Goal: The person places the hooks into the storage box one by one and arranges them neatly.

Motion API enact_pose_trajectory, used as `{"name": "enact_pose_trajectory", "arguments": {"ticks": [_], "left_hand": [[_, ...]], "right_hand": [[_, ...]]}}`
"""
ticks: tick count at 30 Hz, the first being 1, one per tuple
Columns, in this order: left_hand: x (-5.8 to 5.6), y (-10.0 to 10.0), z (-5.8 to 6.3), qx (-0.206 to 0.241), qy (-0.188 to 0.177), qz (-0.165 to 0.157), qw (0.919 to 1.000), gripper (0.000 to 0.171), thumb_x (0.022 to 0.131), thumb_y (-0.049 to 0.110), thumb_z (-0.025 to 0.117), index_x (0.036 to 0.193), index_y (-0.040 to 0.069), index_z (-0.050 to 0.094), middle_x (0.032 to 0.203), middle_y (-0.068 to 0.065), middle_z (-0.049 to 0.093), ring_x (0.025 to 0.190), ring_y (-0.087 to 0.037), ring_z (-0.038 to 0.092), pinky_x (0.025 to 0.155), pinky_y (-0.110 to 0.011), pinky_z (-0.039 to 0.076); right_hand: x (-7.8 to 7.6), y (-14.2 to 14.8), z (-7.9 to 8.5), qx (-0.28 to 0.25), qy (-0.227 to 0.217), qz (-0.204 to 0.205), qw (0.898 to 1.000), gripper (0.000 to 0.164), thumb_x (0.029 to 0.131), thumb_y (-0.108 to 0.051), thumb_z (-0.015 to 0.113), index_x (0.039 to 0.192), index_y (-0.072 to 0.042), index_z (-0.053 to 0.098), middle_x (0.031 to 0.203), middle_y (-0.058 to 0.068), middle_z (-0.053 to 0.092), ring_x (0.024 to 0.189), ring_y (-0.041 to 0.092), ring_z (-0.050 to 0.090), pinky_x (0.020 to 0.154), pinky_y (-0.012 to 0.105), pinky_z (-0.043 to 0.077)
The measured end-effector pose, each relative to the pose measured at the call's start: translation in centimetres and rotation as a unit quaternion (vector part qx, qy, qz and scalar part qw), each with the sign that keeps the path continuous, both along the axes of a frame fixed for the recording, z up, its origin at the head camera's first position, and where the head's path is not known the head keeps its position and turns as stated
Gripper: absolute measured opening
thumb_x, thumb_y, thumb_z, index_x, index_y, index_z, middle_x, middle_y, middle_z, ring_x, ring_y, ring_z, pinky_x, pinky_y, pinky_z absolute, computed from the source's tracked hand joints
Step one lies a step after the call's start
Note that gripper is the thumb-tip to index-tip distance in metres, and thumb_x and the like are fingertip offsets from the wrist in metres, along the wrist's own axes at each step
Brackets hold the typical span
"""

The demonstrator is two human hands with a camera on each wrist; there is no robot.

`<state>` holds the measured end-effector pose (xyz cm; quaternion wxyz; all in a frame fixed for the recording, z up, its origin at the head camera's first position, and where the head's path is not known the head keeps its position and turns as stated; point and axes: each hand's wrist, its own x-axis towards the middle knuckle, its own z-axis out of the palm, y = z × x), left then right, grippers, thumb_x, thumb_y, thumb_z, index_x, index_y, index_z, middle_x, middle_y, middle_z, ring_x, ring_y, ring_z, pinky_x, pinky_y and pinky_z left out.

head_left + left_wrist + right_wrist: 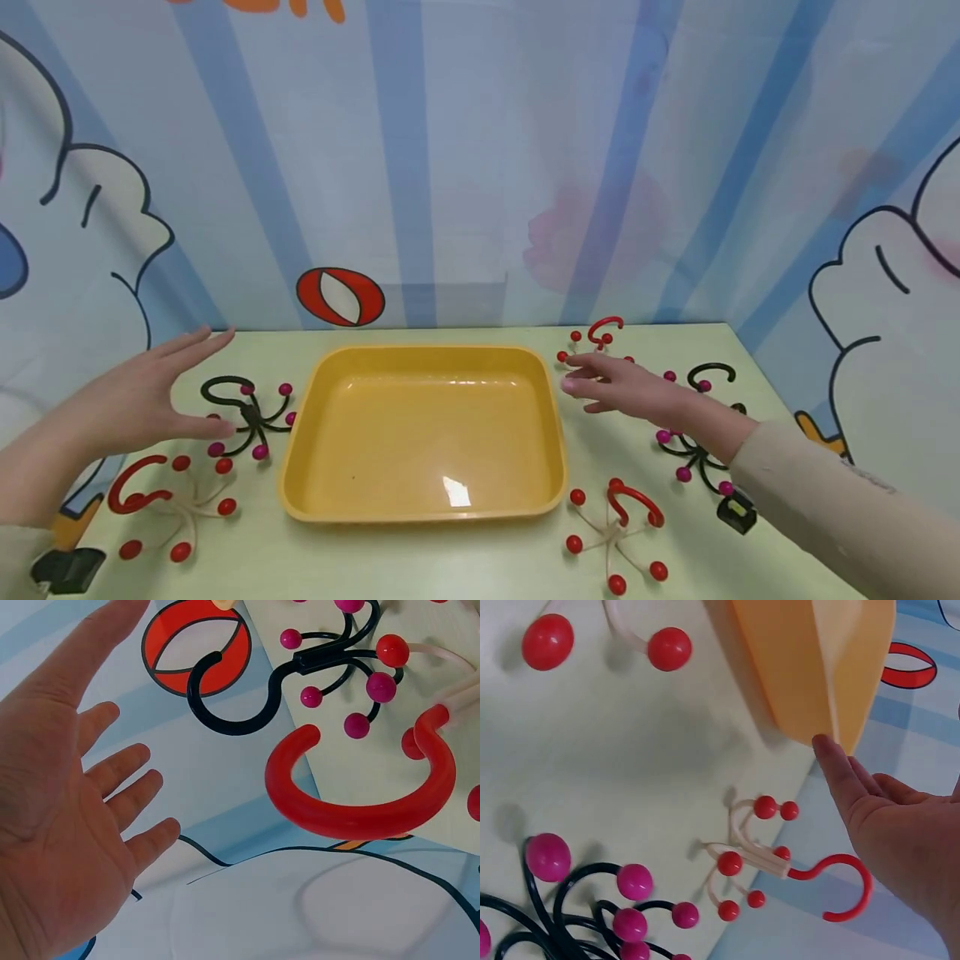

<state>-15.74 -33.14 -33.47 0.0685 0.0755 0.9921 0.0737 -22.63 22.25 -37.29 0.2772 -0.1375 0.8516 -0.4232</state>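
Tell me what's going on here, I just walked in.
A person's left grip is near a black hook with magenta balls, and the right grip is near the far red hook; neither holds anything. A yellow tray sits between them on the table, with more ball-tipped hooks to either side.

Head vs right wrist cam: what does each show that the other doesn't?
Head only: left hand, both sleeves, left-side red piece and left-side black piece.

Right wrist only: no extra object, just a closer side-on look at the outer wall of the tray.

Both: tray, right hand, table, printed red-and-white ball, and far red piece, near red piece, right-side black piece; the last two are cut off in the wrist view.
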Motion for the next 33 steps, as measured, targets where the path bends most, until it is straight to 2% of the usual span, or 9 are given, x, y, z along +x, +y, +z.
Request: {"name": "enact_pose_trajectory", "arguments": {"ticks": [4, 13, 20, 25, 33], "left_hand": [[0.0, -0.2, -0.3, 0.013, -0.004, -0.004, 0.9999, 0.127, 0.055, 0.084, 0.065, 0.155, 0.018, 0.021, 0.154, -0.029, 0.019, 0.128, -0.056, 0.028, 0.088, -0.076, 0.035], [-0.1, -1.2, -1.6, 0.053, -0.006, 0.002, 0.9986, 0.121, 0.057, 0.080, 0.069, 0.152, 0.015, 0.029, 0.149, -0.029, 0.030, 0.128, -0.054, 0.030, 0.090, -0.075, 0.036], [-0.7, -2.2, -2.3, 0.071, 0.002, 0.009, 0.9975, 0.110, 0.064, 0.077, 0.068, 0.148, 0.013, 0.037, 0.144, -0.029, 0.038, 0.125, -0.053, 0.034, 0.090, -0.074, 0.036], [-1.0, -2.6, -2.9, 0.080, 0.003, 0.011, 0.9967, 0.102, 0.069, 0.073, 0.067, 0.145, 0.010, 0.041, 0.140, -0.031, 0.043, 0.120, -0.054, 0.039, 0.087, -0.072, 0.041], [-1.2, -3.0, -3.7, 0.123, 0.006, 0.016, 0.9923, 0.082, 0.079, 0.059, 0.069, 0.138, 0.006, 0.049, 0.132, -0.027, 0.052, 0.118, -0.053, 0.046, 0.088, -0.066, 0.046]], "right_hand": [[0.0, -0.1, -1.4, -0.020, -0.044, -0.009, 0.999, 0.075, 0.089, -0.051, 0.062, 0.148, -0.016, 0.033, 0.139, 0.010, 0.047, 0.125, 0.031, 0.051, 0.099, 0.047, 0.049], [0.2, -0.6, -3.3, -0.034, -0.092, -0.027, 0.995, 0.076, 0.087, -0.052, 0.065, 0.145, -0.011, 0.039, 0.140, 0.010, 0.050, 0.120, 0.027, 0.057, 0.096, 0.049, 0.050], [0.3, -1.0, -4.0, -0.059, -0.120, -0.052, 0.990, 0.072, 0.087, -0.046, 0.067, 0.142, -0.007, 0.042, 0.135, 0.010, 0.054, 0.116, 0.026, 0.060, 0.091, 0.044, 0.054], [0.2, -1.2, -4.5, -0.081, -0.134, -0.079, 0.985, 0.072, 0.086, -0.044, 0.069, 0.141, -0.004, 0.044, 0.130, 0.011, 0.059, 0.115, 0.028, 0.061, 0.085, 0.040, 0.057], [0.3, -1.2, -5.3, -0.105, -0.135, -0.084, 0.982, 0.065, 0.088, -0.040, 0.068, 0.138, -0.002, 0.049, 0.128, 0.014, 0.061, 0.112, 0.029, 0.063, 0.083, 0.039, 0.057]]}}
